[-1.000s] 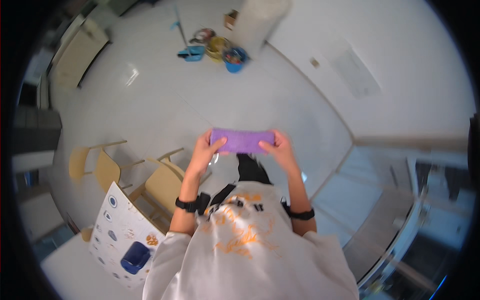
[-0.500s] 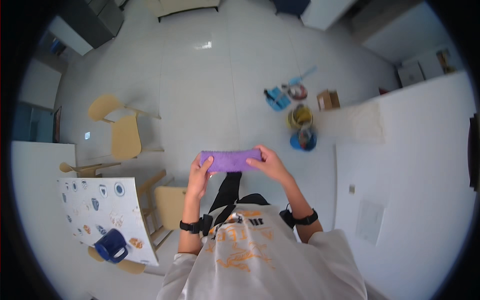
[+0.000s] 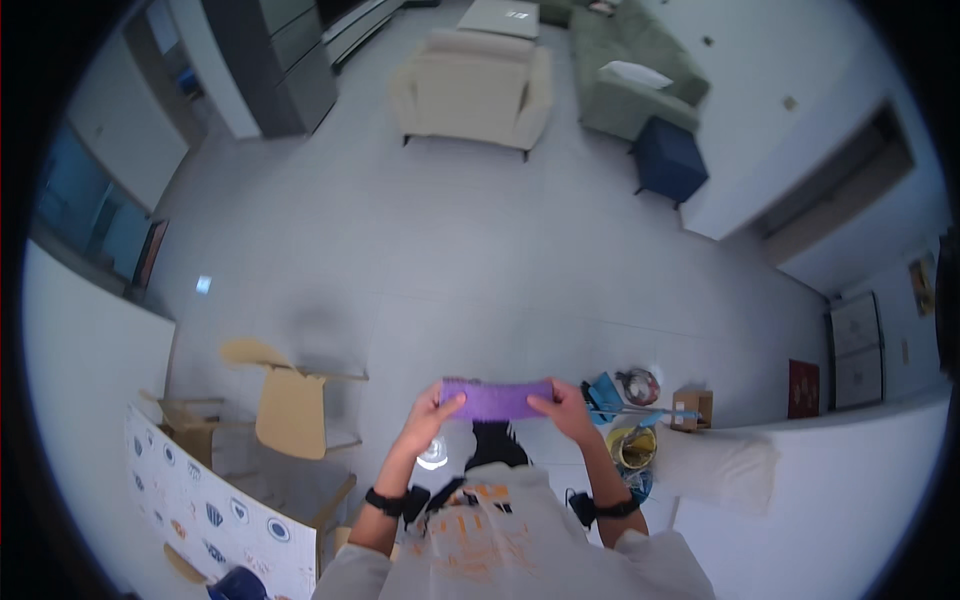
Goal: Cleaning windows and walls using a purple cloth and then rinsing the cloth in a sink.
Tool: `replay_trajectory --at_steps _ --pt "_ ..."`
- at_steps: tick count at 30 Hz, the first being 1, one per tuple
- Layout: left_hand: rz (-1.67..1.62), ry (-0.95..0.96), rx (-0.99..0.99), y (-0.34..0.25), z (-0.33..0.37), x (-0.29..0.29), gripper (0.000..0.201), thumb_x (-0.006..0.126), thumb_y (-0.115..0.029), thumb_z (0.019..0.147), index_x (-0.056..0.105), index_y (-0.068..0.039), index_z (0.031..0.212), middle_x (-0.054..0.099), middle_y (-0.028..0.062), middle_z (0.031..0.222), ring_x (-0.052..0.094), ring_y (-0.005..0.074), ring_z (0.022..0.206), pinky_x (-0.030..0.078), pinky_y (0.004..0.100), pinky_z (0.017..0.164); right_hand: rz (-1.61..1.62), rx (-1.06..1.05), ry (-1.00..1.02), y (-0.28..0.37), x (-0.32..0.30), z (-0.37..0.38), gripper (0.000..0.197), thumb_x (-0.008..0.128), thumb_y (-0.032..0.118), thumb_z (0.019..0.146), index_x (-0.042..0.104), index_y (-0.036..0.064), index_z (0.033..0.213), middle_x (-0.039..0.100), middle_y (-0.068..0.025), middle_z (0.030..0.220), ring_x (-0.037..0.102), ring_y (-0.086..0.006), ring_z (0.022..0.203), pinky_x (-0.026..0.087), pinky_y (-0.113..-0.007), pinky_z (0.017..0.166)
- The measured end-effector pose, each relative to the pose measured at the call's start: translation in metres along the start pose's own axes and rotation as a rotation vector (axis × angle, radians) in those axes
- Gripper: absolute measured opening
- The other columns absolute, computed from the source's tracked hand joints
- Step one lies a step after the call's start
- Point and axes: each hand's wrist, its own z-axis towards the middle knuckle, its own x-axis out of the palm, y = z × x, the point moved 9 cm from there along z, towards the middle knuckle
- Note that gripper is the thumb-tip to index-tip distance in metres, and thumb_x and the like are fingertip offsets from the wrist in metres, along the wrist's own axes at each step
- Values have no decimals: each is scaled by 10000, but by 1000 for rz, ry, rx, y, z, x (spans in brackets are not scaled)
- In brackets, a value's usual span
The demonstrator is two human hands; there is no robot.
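Stretched out between my hands is a rectangular purple fuzzy cloth (image 3: pixel 497 401), held level in front of my body above the floor. My left hand (image 3: pixel 430 418) grips its left end, thumb on top. At the opposite end, my right hand (image 3: pixel 568 410) has its thumb pressed on the cloth too, with the other fingers mostly hidden behind. Whether the cloth is folded or a single pad, I cannot tell.
Wooden chairs (image 3: pixel 292 412) and a patterned table (image 3: pixel 215 500) with a dark blue mug (image 3: pixel 238 584) are on my left. On the right floor sit a yellow bucket (image 3: pixel 634 447), blue cleaning tools (image 3: pixel 601 392) and a cardboard box (image 3: pixel 692 408). Farther off stands a beige armchair (image 3: pixel 472 90).
The view has tilted up, bringing the armchair, green sofa and blue stool into fuller sight. My hands and the cloth appear lower in the picture, and both still grip its ends.
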Motion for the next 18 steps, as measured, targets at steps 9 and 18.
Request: replay_trajectory --at_steps 9,18 --pt "-220 -477 213 -157 128 -191 232 632 -140 908 604 -18 1104 651 39 973 611 116 867 514 291 801 -50 -99 445 116 132 325 194 676 132 876 607 10 1011 611 1 871 557 -67 792 477 -239 716" --pt "-22 -518 244 -299 312 -345 219 602 -64 903 598 12 1108 643 42 975 603 112 892 506 272 829 -112 47 309 169 184 567 288 689 160 869 598 4 1093 646 -38 916 591 -92 799 499 -248 714"
